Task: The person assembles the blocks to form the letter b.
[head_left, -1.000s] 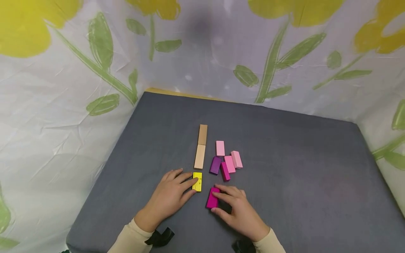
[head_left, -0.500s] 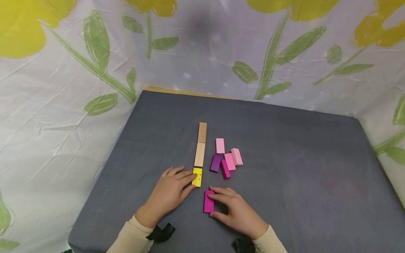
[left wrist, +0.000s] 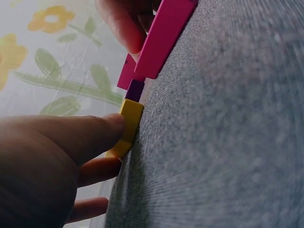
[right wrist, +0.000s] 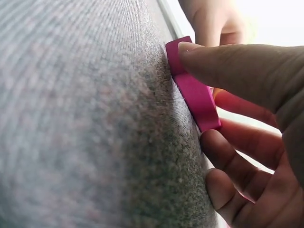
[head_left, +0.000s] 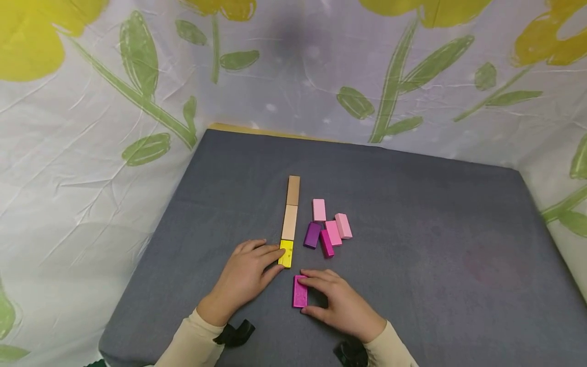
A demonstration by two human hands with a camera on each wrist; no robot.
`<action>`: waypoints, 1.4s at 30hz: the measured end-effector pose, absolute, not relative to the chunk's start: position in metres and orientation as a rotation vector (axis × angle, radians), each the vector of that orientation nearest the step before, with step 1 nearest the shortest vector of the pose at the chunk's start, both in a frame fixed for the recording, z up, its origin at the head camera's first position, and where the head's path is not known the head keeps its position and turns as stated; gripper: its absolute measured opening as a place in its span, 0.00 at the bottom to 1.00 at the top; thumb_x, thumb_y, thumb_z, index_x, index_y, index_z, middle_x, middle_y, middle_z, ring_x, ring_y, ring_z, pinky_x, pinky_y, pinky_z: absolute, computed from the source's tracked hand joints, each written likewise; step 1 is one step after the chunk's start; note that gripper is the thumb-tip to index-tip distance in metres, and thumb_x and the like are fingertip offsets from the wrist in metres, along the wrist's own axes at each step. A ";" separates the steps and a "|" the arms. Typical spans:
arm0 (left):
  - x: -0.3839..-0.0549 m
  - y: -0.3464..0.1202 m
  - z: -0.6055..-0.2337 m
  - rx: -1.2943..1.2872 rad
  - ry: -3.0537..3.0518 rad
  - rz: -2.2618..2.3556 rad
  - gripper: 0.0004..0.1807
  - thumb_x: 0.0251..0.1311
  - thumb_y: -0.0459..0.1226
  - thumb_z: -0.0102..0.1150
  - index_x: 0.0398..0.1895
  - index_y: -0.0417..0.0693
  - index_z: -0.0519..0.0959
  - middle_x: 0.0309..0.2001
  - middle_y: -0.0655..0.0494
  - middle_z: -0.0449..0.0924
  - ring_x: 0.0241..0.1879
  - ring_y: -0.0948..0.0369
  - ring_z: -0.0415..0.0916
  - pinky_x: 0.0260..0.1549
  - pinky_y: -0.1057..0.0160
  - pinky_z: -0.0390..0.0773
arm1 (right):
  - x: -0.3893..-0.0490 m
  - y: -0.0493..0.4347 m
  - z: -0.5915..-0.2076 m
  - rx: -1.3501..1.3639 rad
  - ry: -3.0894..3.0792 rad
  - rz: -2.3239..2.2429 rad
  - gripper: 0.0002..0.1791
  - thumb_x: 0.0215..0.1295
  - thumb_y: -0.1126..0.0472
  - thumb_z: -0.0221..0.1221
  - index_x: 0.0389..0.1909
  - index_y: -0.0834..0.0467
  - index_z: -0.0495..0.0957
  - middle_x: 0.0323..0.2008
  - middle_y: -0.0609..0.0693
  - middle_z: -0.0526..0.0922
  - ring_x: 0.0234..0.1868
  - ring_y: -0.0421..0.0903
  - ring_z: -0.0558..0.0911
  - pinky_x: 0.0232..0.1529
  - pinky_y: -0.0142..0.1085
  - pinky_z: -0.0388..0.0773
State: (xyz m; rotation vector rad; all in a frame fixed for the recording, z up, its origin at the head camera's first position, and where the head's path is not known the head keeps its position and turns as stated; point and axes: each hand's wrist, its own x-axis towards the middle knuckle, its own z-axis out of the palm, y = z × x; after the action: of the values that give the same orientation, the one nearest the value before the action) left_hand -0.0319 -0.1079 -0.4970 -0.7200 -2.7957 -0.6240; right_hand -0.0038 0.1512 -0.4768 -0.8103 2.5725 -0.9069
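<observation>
In the head view my left hand (head_left: 243, 278) pinches a yellow block (head_left: 287, 259) between thumb and fingers, flat on the dark grey table. The block's far end meets a light tan block (head_left: 289, 223), which lines up with a browner tan block (head_left: 293, 190) beyond. Nearer me and slightly right, my right hand (head_left: 337, 304) grips a magenta block (head_left: 300, 297) by its two ends, thumb at the near end. The right wrist view shows the thumb (right wrist: 204, 54) on this magenta block (right wrist: 197, 97), close to the cloth.
Right of the tan row lie several loose blocks: a pale pink block (head_left: 318, 210), a purple block (head_left: 312, 235), a pink block (head_left: 333, 233), another pale pink block (head_left: 343, 226) and a narrow magenta block (head_left: 326, 243). A flower-painted white sheet (head_left: 316, 76) hangs behind the table (head_left: 435, 244).
My left hand has slid the yellow block forward, closing the gap to the light tan block. My right hand has brought the magenta block leftward and turned it straighter.
</observation>
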 end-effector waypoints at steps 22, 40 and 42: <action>-0.035 -0.109 -0.496 -0.716 -2.786 -0.660 0.19 0.64 0.48 0.74 0.56 0.54 0.89 0.54 0.57 0.88 0.58 0.49 0.81 0.64 0.43 0.74 | -0.010 0.145 -0.477 -0.890 2.617 -0.910 0.32 0.56 0.54 0.80 0.62 0.54 0.84 0.52 0.45 0.77 0.52 0.41 0.79 0.55 0.39 0.83; -0.036 -0.109 -0.498 -0.671 -2.827 -0.698 0.22 0.67 0.49 0.71 0.61 0.53 0.86 0.57 0.57 0.88 0.60 0.49 0.80 0.66 0.43 0.72 | -0.014 0.138 -0.472 -0.905 2.618 -0.820 0.31 0.59 0.49 0.78 0.64 0.51 0.85 0.48 0.44 0.75 0.46 0.39 0.75 0.46 0.32 0.80; -0.036 -0.109 -0.498 -0.649 -2.823 -0.731 0.20 0.69 0.47 0.69 0.60 0.52 0.86 0.56 0.56 0.88 0.60 0.49 0.81 0.66 0.42 0.72 | -0.014 0.136 -0.471 -0.918 2.614 -0.814 0.31 0.59 0.49 0.78 0.64 0.51 0.84 0.48 0.44 0.75 0.46 0.38 0.75 0.46 0.31 0.80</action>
State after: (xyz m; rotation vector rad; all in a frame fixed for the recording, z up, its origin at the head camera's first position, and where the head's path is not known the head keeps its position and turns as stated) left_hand -0.0357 -0.1091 -0.4984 -0.6494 -2.8228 -0.7306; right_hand -0.0145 0.1364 -0.4714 -0.9181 2.6145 -0.8137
